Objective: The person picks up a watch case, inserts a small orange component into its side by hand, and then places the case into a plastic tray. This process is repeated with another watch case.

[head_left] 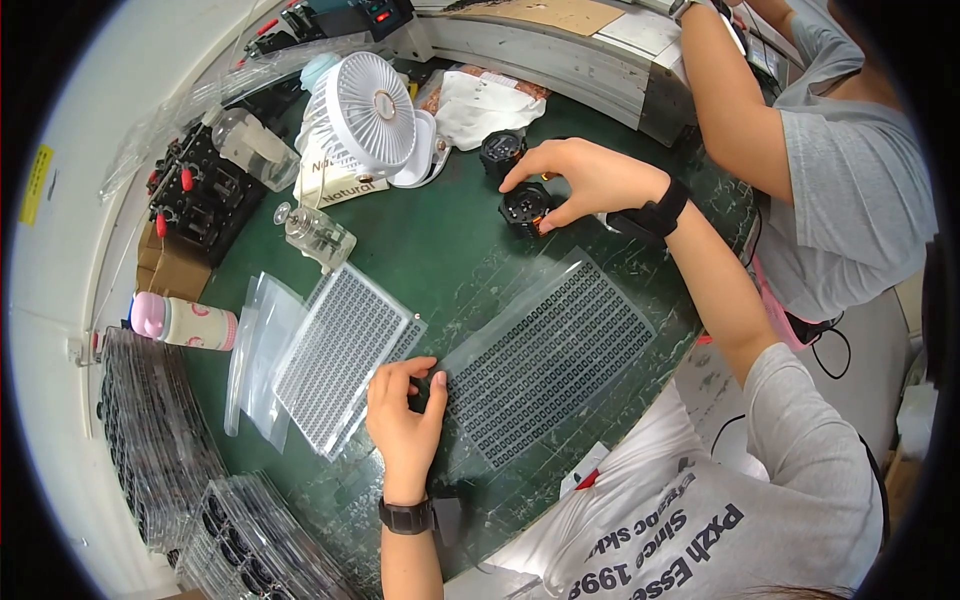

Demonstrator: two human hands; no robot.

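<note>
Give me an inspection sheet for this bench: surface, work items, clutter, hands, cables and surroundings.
Surface: green tabletop, scuffed.
Work items: nearer black watch, farther black watch, patterned sheet lying flat.
Clutter: white fan, glass bottle, pink-capped bottle, stacked clear trays at left.
Hands: right hand has thumb and index finger at the nearer black watch; left hand is open beside the patterned sheet, contact unclear.
Cables: black cord loops at far right, off the tabletop.
Surroundings: co-worker's grey sleeve upper right; pale wall left.
</note>
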